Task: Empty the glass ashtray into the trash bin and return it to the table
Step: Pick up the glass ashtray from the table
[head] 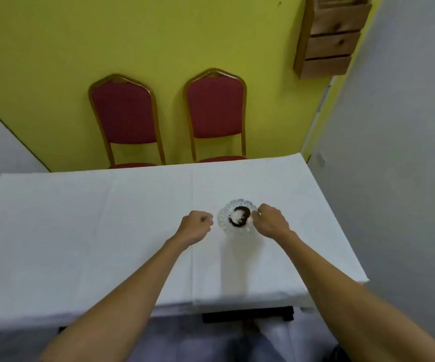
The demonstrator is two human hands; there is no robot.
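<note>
Fingers (256, 214) of the right hand (271, 222) curl onto the glass ashtray's (237, 218) rim, left hand (195, 226) loosely fisted just beside it, holding nothing.
White-clothed counter (106, 231) carries the ashtray right of centre, two red chairs (125, 118) behind, dark ash (239, 218) inside the glass.

I am in what looks like a small function or dining room: a table (80, 231) under a white cloth, two red-padded banquet chairs (126, 118) with gilt frames against a yellow-green wall (159, 35), and a wooden drawer unit (331, 37) mounted high.
</note>
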